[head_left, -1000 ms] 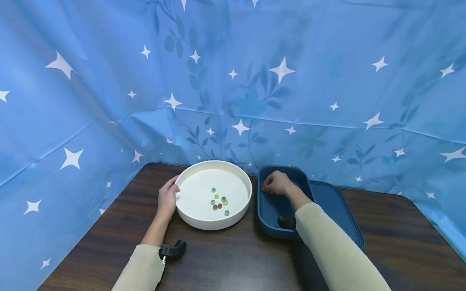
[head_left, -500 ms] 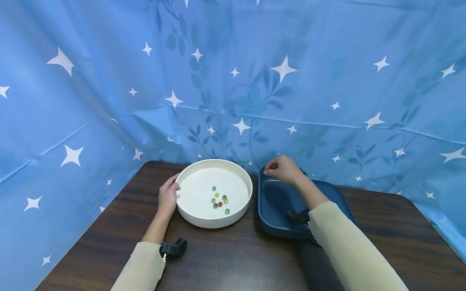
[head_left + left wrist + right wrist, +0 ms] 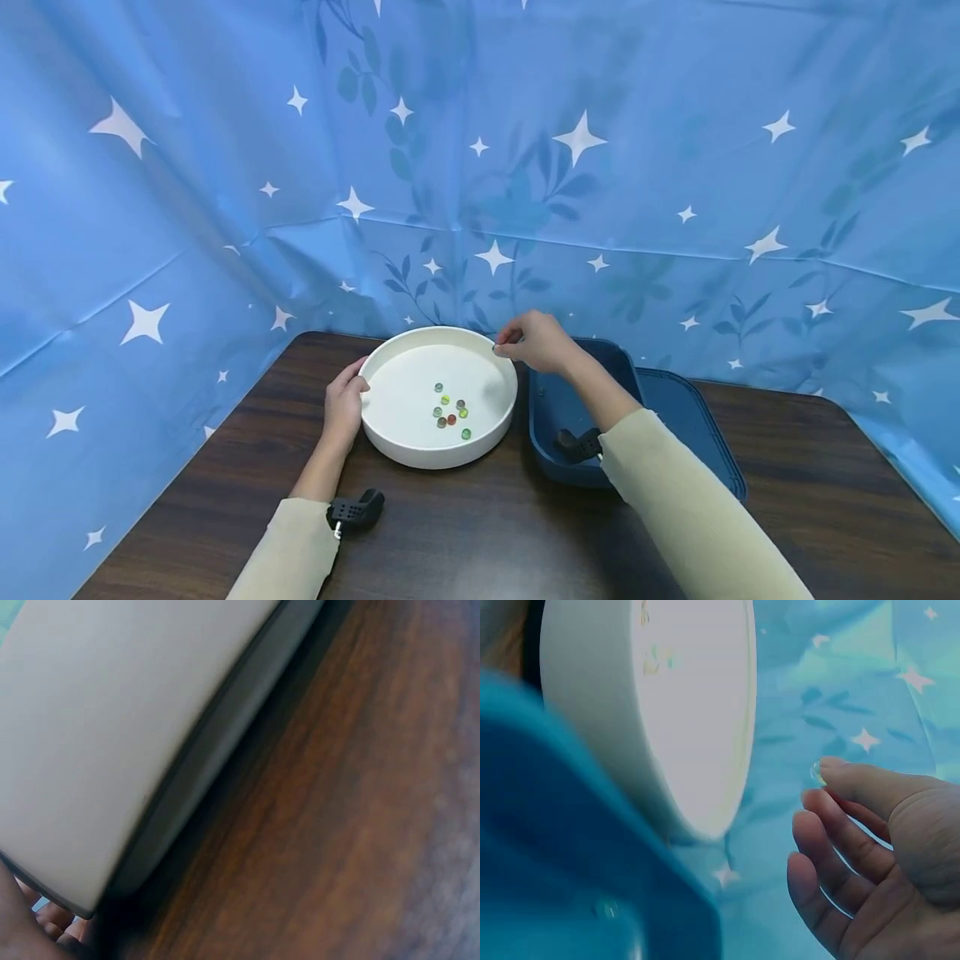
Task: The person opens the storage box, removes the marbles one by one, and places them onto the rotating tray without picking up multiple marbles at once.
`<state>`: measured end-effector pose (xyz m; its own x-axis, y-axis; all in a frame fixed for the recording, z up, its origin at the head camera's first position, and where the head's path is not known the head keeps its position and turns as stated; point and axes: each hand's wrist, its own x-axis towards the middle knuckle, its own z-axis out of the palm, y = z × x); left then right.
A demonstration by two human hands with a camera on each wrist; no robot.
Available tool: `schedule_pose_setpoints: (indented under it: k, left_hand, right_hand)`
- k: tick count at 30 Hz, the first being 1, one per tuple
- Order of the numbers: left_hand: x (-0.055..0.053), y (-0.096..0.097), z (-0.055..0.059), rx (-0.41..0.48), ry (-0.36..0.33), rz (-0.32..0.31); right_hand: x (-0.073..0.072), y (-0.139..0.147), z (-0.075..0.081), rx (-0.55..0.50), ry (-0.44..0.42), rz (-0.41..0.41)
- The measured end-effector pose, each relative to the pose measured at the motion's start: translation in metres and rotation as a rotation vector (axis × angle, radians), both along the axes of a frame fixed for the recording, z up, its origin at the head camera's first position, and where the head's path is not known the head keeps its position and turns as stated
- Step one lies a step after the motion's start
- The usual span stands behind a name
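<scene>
A round white tray (image 3: 397, 433) stands on the table, with several glass marbles (image 3: 452, 419) in green, yellow, red and brown lying in it. My left hand (image 3: 345, 408) grips its left rim, thumb over the edge; only part of that hand shows in the left wrist view. Between thumb and index finger my right hand (image 3: 540, 340) pinches a clear marble (image 3: 817, 774), held above the tray's right rim. The other fingers of that hand are loosely bent. Another marble (image 3: 607, 908) lies in the dark blue bin (image 3: 551, 471) at the right.
Partly behind the bin, a flat blue lid (image 3: 690, 425) lies on the dark wooden table (image 3: 450, 533). A blue star-patterned curtain (image 3: 465, 183) hangs along the back and left of the table.
My right hand has risen out of the blue bin with a marble and moved left to the white tray's right rim. The left hand has stayed on the tray.
</scene>
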<state>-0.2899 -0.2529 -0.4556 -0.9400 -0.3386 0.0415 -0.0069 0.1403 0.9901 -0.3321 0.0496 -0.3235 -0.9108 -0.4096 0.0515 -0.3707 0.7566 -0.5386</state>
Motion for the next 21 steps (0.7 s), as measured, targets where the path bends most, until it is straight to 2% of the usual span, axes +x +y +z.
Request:
schedule_pose_setpoints:
  k: [5,11,16,21]
  left_hand:
    - [0.000,-0.003,0.000,-0.005,0.000,0.013]
    - [0.000,-0.003,-0.002,0.014,0.010,0.010]
    - [-0.001,-0.002,-0.004,0.020,0.014,0.017]
    - [-0.003,-0.001,-0.003,0.012,0.014,0.013]
  right_hand:
    - [-0.005,-0.027,-0.015,-0.013,-0.034,0.030]
    - [-0.012,-0.051,-0.041,0.011,-0.064,0.032]
    - [-0.016,-0.063,-0.059,0.032,-0.101,0.014]
    - [-0.019,-0.068,-0.072,0.061,-0.076,0.003]
